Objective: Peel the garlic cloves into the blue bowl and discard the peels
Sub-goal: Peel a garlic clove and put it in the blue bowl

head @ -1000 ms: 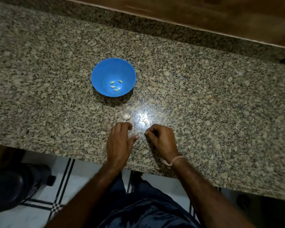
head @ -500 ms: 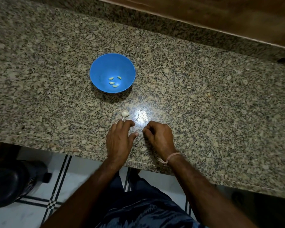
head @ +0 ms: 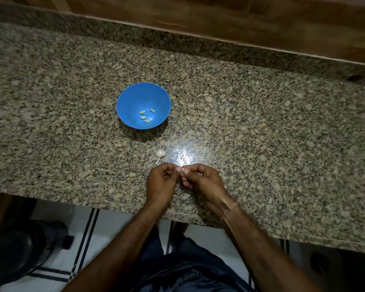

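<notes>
A blue bowl [head: 135,98] stands on the granite counter [head: 261,133] and holds several peeled garlic cloves [head: 146,117]. A small garlic bulb remnant with a stem [head: 160,154] lies on the counter just beyond my hands. My left hand [head: 161,183] and my right hand [head: 204,180] are raised together near the counter's front edge, fingertips meeting. Both pinch a small garlic clove [head: 182,170] between thumbs and fingers; the clove is almost wholly hidden.
A wooden surface [head: 240,22] runs behind the counter's raised back edge. Below the front edge are a tiled floor with dark lines [head: 86,239] and a dark round object [head: 15,249] at lower left. A bright glare spot [head: 183,154] sits near the garlic.
Both hands have lifted off the counter and come together, fingertips now pinching a clove between them. The view has shifted slightly.
</notes>
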Demonstrator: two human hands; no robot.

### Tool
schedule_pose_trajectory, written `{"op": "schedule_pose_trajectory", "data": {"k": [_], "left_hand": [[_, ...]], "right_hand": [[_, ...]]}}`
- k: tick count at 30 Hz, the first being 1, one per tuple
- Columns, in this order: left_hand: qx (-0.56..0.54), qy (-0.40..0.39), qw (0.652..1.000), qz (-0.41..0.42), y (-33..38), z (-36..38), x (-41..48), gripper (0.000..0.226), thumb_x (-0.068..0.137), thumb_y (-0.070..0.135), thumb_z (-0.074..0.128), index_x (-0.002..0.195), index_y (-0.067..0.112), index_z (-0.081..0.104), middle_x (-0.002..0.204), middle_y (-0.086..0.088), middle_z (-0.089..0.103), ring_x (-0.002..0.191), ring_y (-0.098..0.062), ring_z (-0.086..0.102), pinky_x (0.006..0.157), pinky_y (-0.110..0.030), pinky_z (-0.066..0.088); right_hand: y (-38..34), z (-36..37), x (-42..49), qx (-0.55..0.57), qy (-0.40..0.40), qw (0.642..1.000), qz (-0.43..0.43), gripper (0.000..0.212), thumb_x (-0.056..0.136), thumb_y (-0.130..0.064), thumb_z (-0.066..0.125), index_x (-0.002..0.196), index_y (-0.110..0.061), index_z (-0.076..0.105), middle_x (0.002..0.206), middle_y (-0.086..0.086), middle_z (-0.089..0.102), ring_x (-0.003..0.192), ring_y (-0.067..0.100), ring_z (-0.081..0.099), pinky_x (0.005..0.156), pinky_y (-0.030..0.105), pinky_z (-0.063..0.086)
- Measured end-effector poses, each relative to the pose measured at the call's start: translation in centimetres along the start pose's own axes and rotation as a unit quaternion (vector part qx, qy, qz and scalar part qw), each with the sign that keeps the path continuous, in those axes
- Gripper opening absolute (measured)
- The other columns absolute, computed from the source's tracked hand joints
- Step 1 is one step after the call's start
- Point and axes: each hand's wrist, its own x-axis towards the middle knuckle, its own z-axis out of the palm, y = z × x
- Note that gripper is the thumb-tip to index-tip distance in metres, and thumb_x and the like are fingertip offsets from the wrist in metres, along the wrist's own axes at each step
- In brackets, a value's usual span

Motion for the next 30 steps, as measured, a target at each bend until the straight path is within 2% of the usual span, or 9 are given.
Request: {"op": "schedule_pose_trajectory", "data": {"k": [2, 6, 9, 12, 15, 17, 21, 24, 30], "left_hand": [[-0.010, 0.003, 1.000, -0.008, 0.3, 0.1, 0.2, 0.013, 0.098, 0.025, 0.070, 0.089, 0.018, 0.076, 0.078, 0.001, 0.077, 0.076, -0.019, 0.074, 0.074, -0.043, 0.062], [-0.069, -0.012, 0.997, -0.034, 1.4, 0.3, -0.1, 0.015, 0.099, 0.017, 0.068, 0.092, 0.007, 0.076, 0.079, -0.006, 0.078, 0.076, -0.018, 0.075, 0.070, -0.030, 0.059], [-0.104, -0.018, 0.993, -0.053, 2.2, 0.6, -0.7, 0.017, 0.099, 0.014, 0.067, 0.095, 0.001, 0.077, 0.083, -0.011, 0.078, 0.075, -0.016, 0.074, 0.066, -0.022, 0.057], [-0.084, -0.006, 0.995, -0.046, 2.4, 0.8, -0.6, 0.015, 0.099, 0.013, 0.067, 0.093, 0.003, 0.077, 0.085, -0.012, 0.078, 0.079, -0.019, 0.073, 0.071, -0.025, 0.059], [-0.128, -0.021, 0.990, -0.060, 2.7, 0.8, -0.5, 0.011, 0.098, 0.009, 0.067, 0.098, 0.002, 0.076, 0.091, -0.015, 0.078, 0.088, -0.026, 0.074, 0.082, -0.034, 0.060], [-0.148, -0.035, 0.986, -0.063, 3.1, 0.7, -0.6, 0.011, 0.097, 0.007, 0.068, 0.102, 0.001, 0.075, 0.094, -0.016, 0.079, 0.090, -0.025, 0.074, 0.083, -0.034, 0.060], [-0.156, -0.050, 0.985, -0.046, 3.7, 0.3, -0.7, 0.013, 0.095, 0.010, 0.071, 0.104, 0.002, 0.076, 0.095, -0.012, 0.079, 0.093, -0.024, 0.076, 0.083, -0.029, 0.061], [-0.163, -0.050, 0.984, -0.048, 4.1, 0.2, -0.8, 0.012, 0.094, 0.011, 0.072, 0.102, 0.004, 0.077, 0.094, -0.009, 0.080, 0.092, -0.019, 0.076, 0.079, -0.023, 0.058], [-0.186, -0.049, 0.979, -0.061, 4.5, -0.1, -0.7, 0.010, 0.093, 0.010, 0.072, 0.098, 0.002, 0.078, 0.093, -0.013, 0.079, 0.087, -0.018, 0.076, 0.078, -0.025, 0.057]], "right_hand": [[-0.2, 0.0, -0.2, -0.016, 0.000, 1.000, -0.022, 0.012, 0.094, -0.002, 0.074, 0.105, 0.001, 0.075, 0.086, 0.019, 0.075, 0.075, 0.021, 0.070, 0.089, 0.049, 0.059], [-1.0, -0.3, -0.4, -0.099, 0.010, 0.991, -0.094, 0.009, 0.093, -0.004, 0.075, 0.102, -0.002, 0.078, 0.087, 0.018, 0.078, 0.076, 0.023, 0.071, 0.081, 0.042, 0.061], [-1.1, -0.5, -0.5, -0.114, 0.011, 0.986, -0.118, 0.008, 0.092, -0.007, 0.078, 0.099, -0.004, 0.079, 0.088, 0.015, 0.079, 0.082, 0.026, 0.075, 0.083, 0.044, 0.063], [-1.1, -0.5, -0.5, -0.147, 0.023, 0.975, -0.162, 0.009, 0.091, -0.011, 0.080, 0.098, -0.006, 0.079, 0.091, 0.010, 0.080, 0.091, 0.030, 0.077, 0.083, 0.039, 0.064], [-1.3, -0.4, -0.4, -0.127, 0.034, 0.979, -0.158, 0.006, 0.092, -0.008, 0.078, 0.097, -0.005, 0.079, 0.091, 0.015, 0.079, 0.090, 0.033, 0.076, 0.085, 0.051, 0.062], [-1.4, -0.5, -0.4, -0.099, 0.032, 0.984, -0.145, 0.006, 0.093, -0.006, 0.076, 0.097, -0.004, 0.079, 0.093, 0.020, 0.078, 0.089, 0.034, 0.075, 0.088, 0.058, 0.059], [-1.7, -0.5, -0.4, -0.084, 0.033, 0.985, -0.147, 0.007, 0.093, -0.005, 0.074, 0.099, -0.004, 0.078, 0.097, 0.020, 0.078, 0.100, 0.046, 0.072, 0.093, 0.064, 0.058], [-2.0, -0.6, -0.3, -0.107, 0.036, 0.980, -0.163, 0.006, 0.093, -0.006, 0.075, 0.098, -0.007, 0.079, 0.095, 0.016, 0.079, 0.097, 0.044, 0.073, 0.089, 0.064, 0.058], [-2.2, -0.3, -0.4, -0.131, 0.043, 0.972, -0.192, 0.006, 0.093, -0.005, 0.076, 0.098, -0.009, 0.079, 0.093, 0.008, 0.080, 0.094, 0.034, 0.075, 0.087, 0.060, 0.061]]}}
